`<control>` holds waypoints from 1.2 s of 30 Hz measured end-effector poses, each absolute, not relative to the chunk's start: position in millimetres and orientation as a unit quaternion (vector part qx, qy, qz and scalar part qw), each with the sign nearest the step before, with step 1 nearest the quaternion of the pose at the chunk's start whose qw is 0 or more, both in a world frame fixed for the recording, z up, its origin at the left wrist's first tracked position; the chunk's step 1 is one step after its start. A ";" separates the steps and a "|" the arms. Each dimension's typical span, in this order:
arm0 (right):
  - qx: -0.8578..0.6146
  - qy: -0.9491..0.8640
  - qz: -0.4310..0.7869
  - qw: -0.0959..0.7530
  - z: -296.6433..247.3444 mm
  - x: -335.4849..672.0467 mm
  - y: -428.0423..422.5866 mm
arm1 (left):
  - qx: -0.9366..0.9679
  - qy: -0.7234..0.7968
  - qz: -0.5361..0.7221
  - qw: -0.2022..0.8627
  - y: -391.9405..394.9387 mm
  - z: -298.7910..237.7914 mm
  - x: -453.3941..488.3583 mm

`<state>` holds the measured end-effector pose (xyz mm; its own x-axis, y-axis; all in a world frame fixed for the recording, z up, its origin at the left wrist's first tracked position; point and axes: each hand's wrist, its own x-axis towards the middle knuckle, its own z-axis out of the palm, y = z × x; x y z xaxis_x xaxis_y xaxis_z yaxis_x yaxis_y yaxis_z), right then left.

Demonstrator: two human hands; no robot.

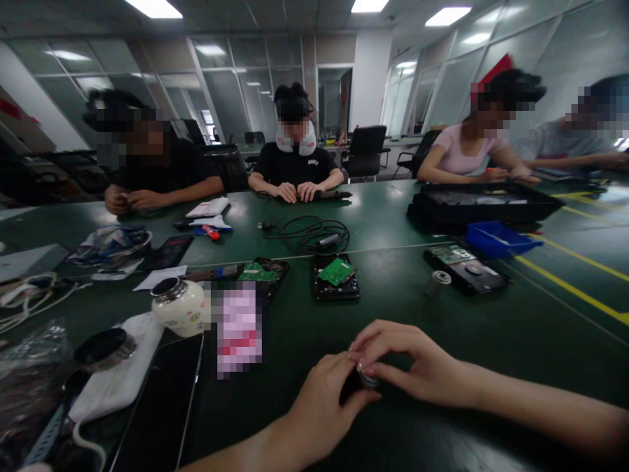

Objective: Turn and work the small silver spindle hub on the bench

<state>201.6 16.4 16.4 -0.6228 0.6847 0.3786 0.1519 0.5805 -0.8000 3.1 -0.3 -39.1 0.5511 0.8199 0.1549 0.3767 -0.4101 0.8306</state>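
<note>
Green tabletop [393, 275], small metallic piece [368, 380] between both hands [322, 396], partly hidden, gripped by their curled fingers.

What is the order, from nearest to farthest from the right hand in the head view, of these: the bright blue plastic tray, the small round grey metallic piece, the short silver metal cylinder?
1. Small round grey metallic piece: at the right hand.
2. Short silver metal cylinder: standing ahead, slightly right.
3. Bright blue plastic tray: farther ahead, more to the right.
</note>
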 end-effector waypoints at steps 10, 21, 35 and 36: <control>-0.244 -0.813 0.372 0.375 14.6 206.8 13.9 | 0.791 0.376 0.290 0.385 -1.3 -38.9 2.8; -0.289 -0.767 0.373 0.434 15.8 232.0 32.7 | 0.792 0.373 0.271 0.401 1.5 -29.6 3.0; -0.434 -0.722 0.404 0.356 -44.2 281.7 70.0 | 0.784 0.387 0.246 0.418 0.4 -24.2 0.8; -0.432 -0.721 0.404 0.360 -41.7 280.2 69.6 | 0.784 0.387 0.245 0.419 0.6 -23.7 1.0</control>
<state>280.2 69.6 -41.7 -0.3673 0.9143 0.1707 0.3311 0.3000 -0.8946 1.0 0.6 -23.7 0.5805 0.8121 0.0591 0.4024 -0.3492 0.8462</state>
